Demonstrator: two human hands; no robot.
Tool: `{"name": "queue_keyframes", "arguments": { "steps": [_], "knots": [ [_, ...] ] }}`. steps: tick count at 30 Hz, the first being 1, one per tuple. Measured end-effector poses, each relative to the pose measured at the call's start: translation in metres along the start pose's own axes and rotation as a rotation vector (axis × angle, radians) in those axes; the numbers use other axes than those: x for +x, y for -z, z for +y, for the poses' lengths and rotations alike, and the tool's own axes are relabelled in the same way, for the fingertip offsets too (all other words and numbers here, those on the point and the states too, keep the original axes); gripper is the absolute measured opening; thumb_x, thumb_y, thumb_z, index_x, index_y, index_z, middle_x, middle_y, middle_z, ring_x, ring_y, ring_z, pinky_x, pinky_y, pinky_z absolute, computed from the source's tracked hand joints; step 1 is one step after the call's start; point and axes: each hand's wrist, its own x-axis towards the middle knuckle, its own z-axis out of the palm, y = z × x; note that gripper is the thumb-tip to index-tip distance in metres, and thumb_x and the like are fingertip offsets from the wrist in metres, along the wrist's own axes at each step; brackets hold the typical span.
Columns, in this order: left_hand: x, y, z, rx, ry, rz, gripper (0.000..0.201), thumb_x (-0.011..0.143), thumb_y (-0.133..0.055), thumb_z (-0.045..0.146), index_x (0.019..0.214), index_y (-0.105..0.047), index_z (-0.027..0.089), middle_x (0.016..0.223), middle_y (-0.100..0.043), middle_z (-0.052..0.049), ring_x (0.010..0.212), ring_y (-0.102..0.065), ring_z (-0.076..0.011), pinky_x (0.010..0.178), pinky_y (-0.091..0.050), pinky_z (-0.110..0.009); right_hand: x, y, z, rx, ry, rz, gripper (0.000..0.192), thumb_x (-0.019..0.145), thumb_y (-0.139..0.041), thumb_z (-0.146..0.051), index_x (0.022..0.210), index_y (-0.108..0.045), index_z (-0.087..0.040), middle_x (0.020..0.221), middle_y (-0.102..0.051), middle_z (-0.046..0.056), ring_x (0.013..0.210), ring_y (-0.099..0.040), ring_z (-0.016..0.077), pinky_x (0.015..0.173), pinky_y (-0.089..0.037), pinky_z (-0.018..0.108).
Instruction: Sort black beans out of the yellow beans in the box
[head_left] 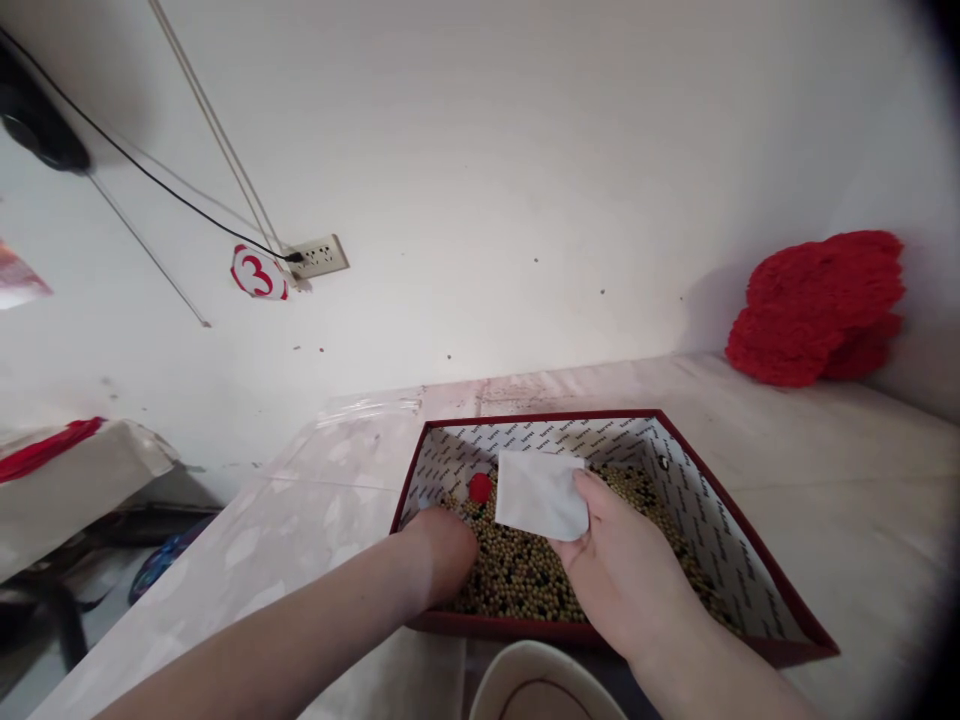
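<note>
Both of your hands are over the red box [750,560], which sits on the pale table [862,480] and holds a bed of small yellowish beans [517,580]. Your right hand [626,575] is closed on a white square of paper [541,495], pinching its lower right corner between thumb and fingers; the sheet stands up above the hand, over the beans and toward the far wall of the box. Your left hand [442,555] reaches down into the beans at the box's left side, its fingers tucked out of view, so you cannot tell whether it is open or closed. A small red piece [481,487] lies on the beans just beyond your left hand and just left of the paper. A white bowl rim [517,665] shows at the bottom edge, near your right wrist. A red fuzzy cushion [821,305] rests against the wall, well apart on the right.
</note>
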Motion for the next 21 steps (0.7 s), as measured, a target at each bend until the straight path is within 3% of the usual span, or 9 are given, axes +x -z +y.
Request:
{"name": "queue_keyframes", "arguments": {
  "steps": [9,16,19,21],
  "knots": [
    [0.002,-0.007,-0.001,-0.003,-0.013,0.009,0.02,0.064,-0.064,0.009,0.081,-0.074,0.005,0.075,-0.07,-0.025,0.073,-0.068,-0.0397,0.06,-0.054,-0.046,-0.002,-0.003,0.0,0.0,-0.007,-0.017,0.009,0.076,-0.062,-0.024,0.085,-0.063,-0.025,0.09,-0.069,0.001,0.088,-0.063,0.0194,0.064,-0.054,0.028],
    [0.01,-0.014,-0.003,-0.068,-0.009,-0.006,0.014,0.057,-0.067,0.01,0.069,-0.073,0.012,0.073,-0.071,-0.02,0.07,-0.068,-0.0342,0.061,-0.053,-0.04,-0.003,-0.005,0.0,-0.016,-0.002,-0.01,0.01,0.072,-0.064,-0.025,0.082,-0.065,-0.023,0.086,-0.07,0.001,0.084,-0.063,0.0192,0.064,-0.053,0.028],
    [0.004,-0.006,-0.009,-0.133,0.025,0.064,0.011,0.058,-0.066,0.011,0.066,-0.072,0.015,0.07,-0.072,-0.014,0.067,-0.067,-0.0302,0.059,-0.052,-0.036,-0.004,-0.007,-0.002,-0.014,-0.005,0.013,0.014,0.074,-0.063,-0.023,0.088,-0.066,-0.023,0.086,-0.07,0.001,0.083,-0.063,0.0191,0.063,-0.053,0.028],
    [-0.008,0.003,-0.013,-0.183,0.077,0.17,0.011,0.065,-0.062,0.012,0.07,-0.07,0.018,0.073,-0.072,-0.01,0.069,-0.067,-0.0265,0.061,-0.052,-0.033,-0.004,-0.008,-0.002,-0.01,-0.009,0.041,0.015,0.074,-0.062,-0.023,0.089,-0.066,-0.023,0.085,-0.07,0.001,0.08,-0.063,0.0185,0.062,-0.053,0.028]
  ]
}}
